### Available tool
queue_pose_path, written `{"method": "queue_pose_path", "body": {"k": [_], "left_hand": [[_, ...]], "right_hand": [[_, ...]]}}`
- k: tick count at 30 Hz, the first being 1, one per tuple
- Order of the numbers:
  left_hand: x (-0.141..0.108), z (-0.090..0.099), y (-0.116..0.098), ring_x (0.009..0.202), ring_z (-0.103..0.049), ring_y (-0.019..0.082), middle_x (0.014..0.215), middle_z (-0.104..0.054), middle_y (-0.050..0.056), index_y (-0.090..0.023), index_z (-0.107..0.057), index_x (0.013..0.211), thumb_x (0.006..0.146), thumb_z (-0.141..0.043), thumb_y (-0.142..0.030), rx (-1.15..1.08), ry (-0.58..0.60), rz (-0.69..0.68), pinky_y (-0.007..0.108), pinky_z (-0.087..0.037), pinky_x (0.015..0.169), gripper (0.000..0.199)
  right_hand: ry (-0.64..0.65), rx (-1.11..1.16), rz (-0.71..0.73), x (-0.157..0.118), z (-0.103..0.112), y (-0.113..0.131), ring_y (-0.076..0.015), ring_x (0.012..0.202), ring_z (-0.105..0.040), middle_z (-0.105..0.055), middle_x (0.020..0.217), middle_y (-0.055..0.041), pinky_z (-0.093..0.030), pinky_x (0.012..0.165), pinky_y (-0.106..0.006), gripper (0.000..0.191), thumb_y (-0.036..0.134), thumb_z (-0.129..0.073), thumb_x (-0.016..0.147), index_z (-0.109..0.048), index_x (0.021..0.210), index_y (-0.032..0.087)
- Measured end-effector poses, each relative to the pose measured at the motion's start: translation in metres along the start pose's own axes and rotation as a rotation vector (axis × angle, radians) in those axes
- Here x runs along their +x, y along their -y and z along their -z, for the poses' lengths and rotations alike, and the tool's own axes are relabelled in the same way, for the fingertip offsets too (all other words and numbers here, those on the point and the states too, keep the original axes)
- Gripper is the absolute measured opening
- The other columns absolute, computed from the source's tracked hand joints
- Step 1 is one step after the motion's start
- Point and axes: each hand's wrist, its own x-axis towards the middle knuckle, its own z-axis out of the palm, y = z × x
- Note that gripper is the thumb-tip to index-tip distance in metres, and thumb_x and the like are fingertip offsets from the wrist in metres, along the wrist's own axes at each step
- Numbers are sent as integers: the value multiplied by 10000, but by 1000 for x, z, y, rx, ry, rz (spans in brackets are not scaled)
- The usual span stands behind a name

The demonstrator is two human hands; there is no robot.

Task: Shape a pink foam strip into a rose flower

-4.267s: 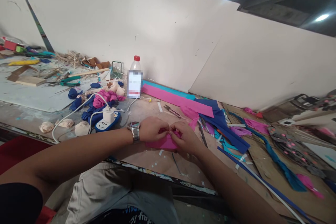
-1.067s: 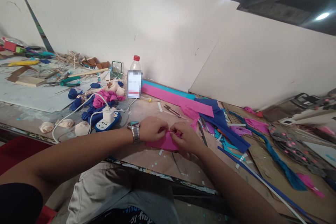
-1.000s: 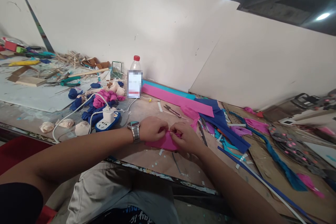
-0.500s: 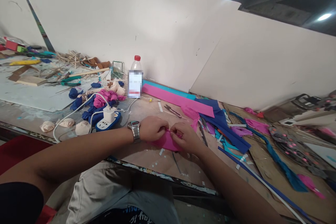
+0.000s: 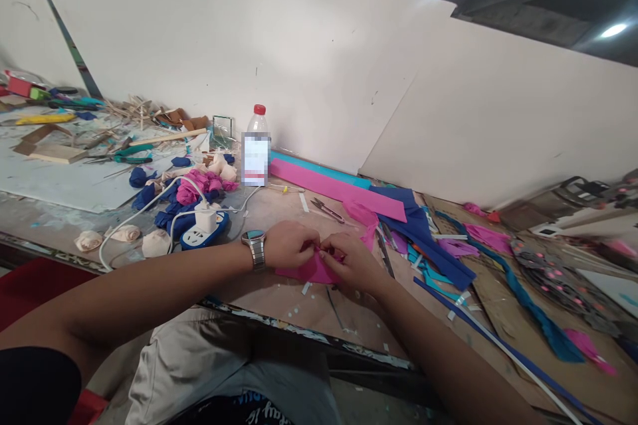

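A piece of pink crepe paper [image 5: 314, 271] lies low over the table near its front edge, under both hands. My left hand [image 5: 292, 246], with a metal watch on the wrist, pinches its upper edge between thumb and fingers. Close beside it, almost touching, my right hand [image 5: 349, 259] is closed on the same paper, fingertips meeting the left ones. Behind the hands rest small scissors [image 5: 327, 210] and a long folded pink strip [image 5: 343, 194]. The exact fold between the fingertips is too small to make out.
Left of the hands are a blue power strip [image 5: 204, 232] with a white cable, crumpled paper flowers [image 5: 197, 187] and a red-capped bottle [image 5: 258, 123]. Blue paper [image 5: 428, 239], scraps and a teal twisted strip [image 5: 523, 299] lie right. A white panel [image 5: 309, 60] stands behind.
The pink paper's lower part has shifted slightly left and its left corner now shows below the left hand. Both hands keep their pinch, with slight finger movement.
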Motion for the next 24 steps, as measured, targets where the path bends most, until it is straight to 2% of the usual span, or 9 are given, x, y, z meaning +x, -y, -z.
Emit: {"method": "queue_pose_path", "body": {"k": [24], "left_hand": [[0,-2,1,824,-668,190,895,-753,19,-232,-713,947,873,-504,-289,17,-6,-23,290,-424,693,229]], "right_hand": [[-4,-37,7,-1,-2,-4,-166,711,-566,-666,734,-15,-394,708,-316,148,250,-572,925,-645,806,200]]}}
